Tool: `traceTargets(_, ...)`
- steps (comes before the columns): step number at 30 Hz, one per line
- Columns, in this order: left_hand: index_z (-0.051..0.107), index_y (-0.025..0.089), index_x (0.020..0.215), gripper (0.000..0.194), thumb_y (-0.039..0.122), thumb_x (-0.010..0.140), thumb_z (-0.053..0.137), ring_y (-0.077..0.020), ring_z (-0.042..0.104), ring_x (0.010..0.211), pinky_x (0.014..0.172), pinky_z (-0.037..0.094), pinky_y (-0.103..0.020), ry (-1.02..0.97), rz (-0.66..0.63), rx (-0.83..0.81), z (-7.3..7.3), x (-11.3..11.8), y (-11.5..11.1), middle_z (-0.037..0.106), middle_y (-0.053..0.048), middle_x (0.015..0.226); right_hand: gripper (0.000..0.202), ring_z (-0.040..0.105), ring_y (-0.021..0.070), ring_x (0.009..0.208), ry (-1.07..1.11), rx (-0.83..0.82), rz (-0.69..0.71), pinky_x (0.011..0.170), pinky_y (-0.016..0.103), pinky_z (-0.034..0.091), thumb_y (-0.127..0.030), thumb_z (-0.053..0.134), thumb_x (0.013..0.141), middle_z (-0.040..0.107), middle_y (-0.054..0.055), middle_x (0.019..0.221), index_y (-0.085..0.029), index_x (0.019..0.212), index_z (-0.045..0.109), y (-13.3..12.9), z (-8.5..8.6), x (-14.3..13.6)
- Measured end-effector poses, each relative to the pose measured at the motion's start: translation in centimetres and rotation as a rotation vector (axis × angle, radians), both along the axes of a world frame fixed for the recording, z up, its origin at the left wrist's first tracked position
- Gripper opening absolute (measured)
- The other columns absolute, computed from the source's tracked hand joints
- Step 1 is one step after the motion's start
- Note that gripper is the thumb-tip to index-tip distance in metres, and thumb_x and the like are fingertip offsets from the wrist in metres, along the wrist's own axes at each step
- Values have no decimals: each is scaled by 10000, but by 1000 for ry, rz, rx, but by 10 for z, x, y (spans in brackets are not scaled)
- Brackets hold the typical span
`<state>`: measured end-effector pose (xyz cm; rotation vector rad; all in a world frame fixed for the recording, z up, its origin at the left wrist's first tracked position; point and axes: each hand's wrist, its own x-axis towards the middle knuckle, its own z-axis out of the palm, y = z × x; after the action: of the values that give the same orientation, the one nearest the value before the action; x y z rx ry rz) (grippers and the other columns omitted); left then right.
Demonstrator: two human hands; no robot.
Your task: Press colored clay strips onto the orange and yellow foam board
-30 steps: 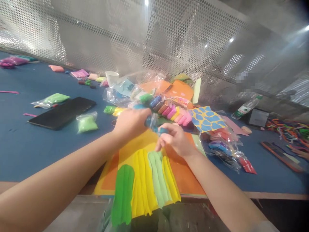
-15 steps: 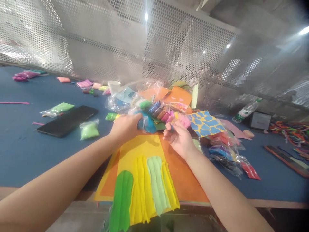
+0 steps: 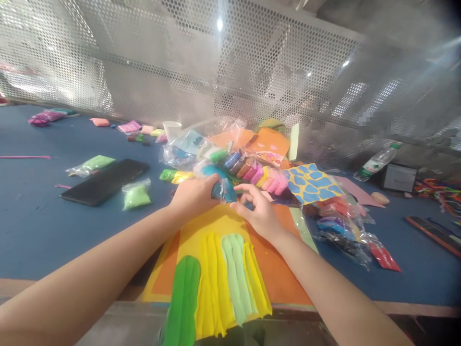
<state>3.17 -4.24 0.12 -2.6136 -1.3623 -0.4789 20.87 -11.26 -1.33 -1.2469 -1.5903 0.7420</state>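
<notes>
My left hand point(image 3: 196, 194) is closed around a clear bag of blue modelling clay point(image 3: 225, 190) above the far end of the picture board. At the bag's right side, my right hand point(image 3: 257, 209) has its fingers curled, with thumb and fingertips at the blue clay; the exact grip is partly hidden. Below both hands lies an orange and yellow board point(image 3: 209, 218). On its near part are ridged strips of clay: a dark green strip point(image 3: 185, 288), a wide yellow strip point(image 3: 214, 283), a pale green strip point(image 3: 237, 274) and a narrow yellow strip point(image 3: 257, 283).
Behind my hands is a row of coloured clay packets point(image 3: 255, 174). A blue-and-yellow patterned card point(image 3: 313, 183) and more bagged clay point(image 3: 342, 228) lie right. Leftward are a black phone point(image 3: 106, 181) and bagged green clay point(image 3: 137, 194). A bottle point(image 3: 376, 163) stands tilted far right.
My right hand has moved left and slightly down to the blue clay bag; before, it held a small blue piece apart from it. My left hand keeps the bag.
</notes>
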Motion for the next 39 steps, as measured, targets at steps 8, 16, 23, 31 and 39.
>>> traceTargets(8, 589, 191, 951, 276, 430, 817, 559, -270, 671, 734, 610, 424, -326, -5, -125, 79, -4, 5, -8, 714, -63, 763, 180, 599, 151, 784, 111, 39, -26, 663, 253, 458, -313, 647, 780, 612, 5, 845, -219, 867, 521, 3, -4, -7)
traceTargets(16, 564, 212, 950, 288, 464, 815, 533, -287, 658, 746, 595, 385, -322, -1, -51, -20, -5, 6, -6, 712, -44, 807, 147, 543, 137, 667, 25, 75, -123, 625, 250, 441, -330, 679, 738, 632, 0, 700, -197, 698, 630, 2, 3, -2)
traceTargets(23, 549, 223, 937, 219, 374, 779, 529, -281, 670, 769, 549, 316, -289, -36, 18, -148, 0, 6, -3, 701, -40, 813, 191, 540, 126, 639, -158, 122, -48, 592, 231, 436, -249, 582, 798, 625, -11, 683, -232, 928, 720, -4, 2, 1)
traceTargets(31, 564, 227, 923, 237, 418, 786, 535, -285, 669, 772, 555, 320, -289, -66, -4, -169, -3, 6, -5, 694, -39, 807, 292, 549, 122, 644, -224, 176, -44, 640, 231, 461, -296, 637, 793, 619, -21, 690, -250, 1076, 690, -3, -1, 2)
traceTargets(39, 567, 239, 952, 270, 449, 784, 550, -278, 651, 761, 556, 311, -292, -68, -46, -156, -3, 8, -6, 687, -37, 816, 128, 560, 139, 624, -6, 123, -196, 592, 247, 437, -303, 588, 790, 619, -5, 655, -192, 789, 652, 5, -2, 4)
